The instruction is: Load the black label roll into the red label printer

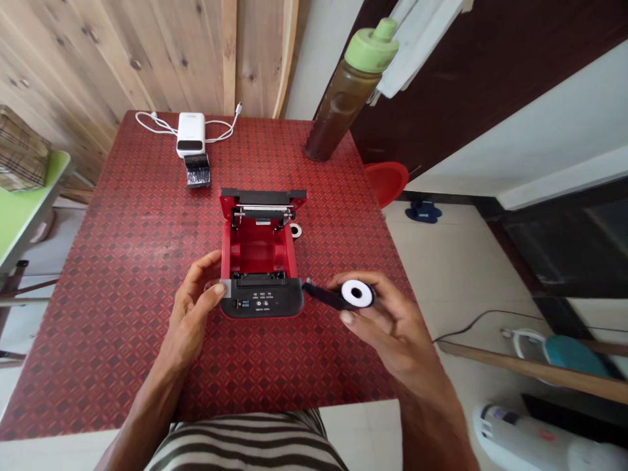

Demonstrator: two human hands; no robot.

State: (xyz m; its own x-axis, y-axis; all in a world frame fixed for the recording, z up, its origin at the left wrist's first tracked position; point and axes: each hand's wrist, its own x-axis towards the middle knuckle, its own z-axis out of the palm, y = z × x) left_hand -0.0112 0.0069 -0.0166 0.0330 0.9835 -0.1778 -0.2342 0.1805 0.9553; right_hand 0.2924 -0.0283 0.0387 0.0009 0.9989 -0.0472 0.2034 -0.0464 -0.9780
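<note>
With the left hand (193, 301) steadying the open red printer (260, 261), the right hand (387, 320), closed on the paper roll (357, 294), should lower it straight into the empty bay.

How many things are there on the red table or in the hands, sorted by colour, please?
Red and black: 1, the open printer, touched at its front corner by the left hand.
White: 2, the charger with cable and the small ring.
Black and white: 1, the paper roll in the right hand.
Black: 1, the small part.
Brown and green: 1, the bottle.
Total: 6
</note>
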